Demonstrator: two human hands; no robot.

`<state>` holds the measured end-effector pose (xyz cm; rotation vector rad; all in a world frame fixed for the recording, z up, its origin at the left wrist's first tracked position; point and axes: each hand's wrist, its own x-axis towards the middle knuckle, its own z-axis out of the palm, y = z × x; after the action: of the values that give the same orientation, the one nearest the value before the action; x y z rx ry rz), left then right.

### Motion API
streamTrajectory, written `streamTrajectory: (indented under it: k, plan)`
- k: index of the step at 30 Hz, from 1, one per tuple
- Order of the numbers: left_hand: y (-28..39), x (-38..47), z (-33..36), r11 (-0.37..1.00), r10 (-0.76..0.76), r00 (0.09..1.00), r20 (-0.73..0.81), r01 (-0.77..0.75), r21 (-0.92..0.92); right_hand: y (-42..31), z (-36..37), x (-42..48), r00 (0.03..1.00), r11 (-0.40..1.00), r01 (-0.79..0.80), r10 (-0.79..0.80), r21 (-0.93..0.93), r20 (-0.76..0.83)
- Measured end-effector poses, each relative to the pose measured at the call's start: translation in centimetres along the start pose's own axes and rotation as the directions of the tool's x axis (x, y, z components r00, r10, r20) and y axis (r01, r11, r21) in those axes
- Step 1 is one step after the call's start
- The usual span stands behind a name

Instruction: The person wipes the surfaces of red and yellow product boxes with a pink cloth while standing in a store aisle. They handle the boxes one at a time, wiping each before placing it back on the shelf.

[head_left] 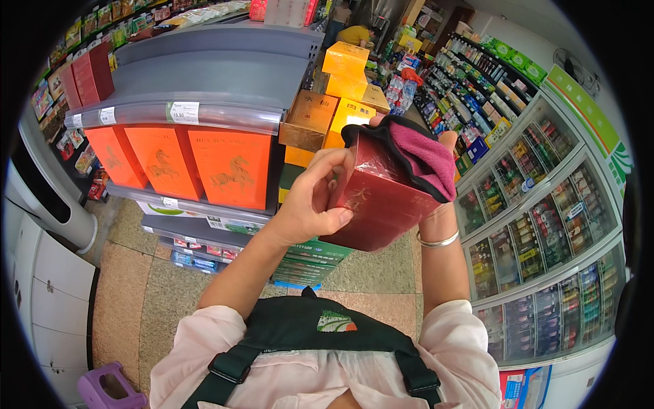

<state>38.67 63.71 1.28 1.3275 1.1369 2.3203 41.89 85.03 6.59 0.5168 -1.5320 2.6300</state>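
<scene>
A dark red carton (378,204) with gold lettering and a glossy clear wrap is held up and tilted before my chest. My left hand (319,199) grips its left end, the thumb on the front face and the fingers curled at the edge. On the carton's top lies a magenta cloth with black edging (421,153). My right hand (448,142) holds this cloth against the carton from the far right side; most of that hand is hidden behind the cloth and carton. A silver bangle circles the right wrist.
Grey shelving (204,71) ahead bears orange boxes with horse prints (230,171) and dark red boxes (92,74). Yellow boxes (347,59) stack at its end, above green cartons (311,260). A glass-door drinks cooler (541,220) lines the right; a purple stool (110,386) stands lower left. A person (353,36) bends farther back.
</scene>
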Motion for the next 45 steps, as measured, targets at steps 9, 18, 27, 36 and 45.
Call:
streamTrajectory:
  k: [9,18,27,36,45]
  plan:
    - [1.2,0.2,0.2,0.959,-0.119,0.984,-0.135,0.079,-0.272,5.4,-3.0,-2.9,0.977,0.934,-0.188,0.211,0.305,-0.043]
    - [1.1,2.9,-1.7,0.998,-0.015,1.000,-0.006,0.016,0.061,6.1,-2.1,-2.9,0.982,0.882,-0.138,0.181,0.450,-0.054]
    - [7.5,6.9,-1.2,0.590,-0.100,0.903,0.417,-0.284,0.756,4.0,-1.0,-3.3,0.947,0.968,-0.153,0.202,0.200,-0.251]
    - [9.2,6.1,-0.1,0.402,-0.421,0.866,0.271,-0.090,0.911,3.6,0.5,-5.0,0.880,0.888,-0.405,0.444,0.220,-0.172]
    - [8.0,4.5,-1.8,0.551,-0.282,0.898,0.338,-0.138,0.823,4.3,-0.2,-4.8,0.884,0.825,-0.430,0.467,0.368,-0.015]
